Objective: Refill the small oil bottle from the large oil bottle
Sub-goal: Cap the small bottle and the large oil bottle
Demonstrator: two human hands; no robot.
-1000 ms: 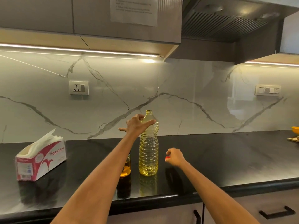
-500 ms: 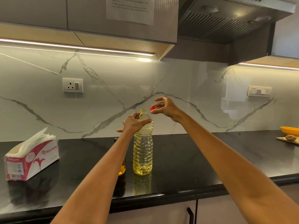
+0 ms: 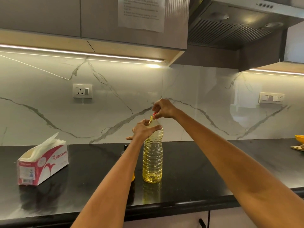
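Large oil bottle (image 3: 152, 160) is standing upright on black counter (image 3: 205, 170), near front edge. Left hand (image 3: 144, 130) is curling round its shoulder; right hand (image 3: 163, 109) is pinching red cap (image 3: 154, 114) at the neck. Left forearm is blocking most of small oil bottle (image 3: 133, 176), just left of the big one. Tissue box (image 3: 43, 163) reading "ORIGAMI" is sitting well left. Taped sheet (image 3: 141, 13) on cabinet: text too blurred to read.
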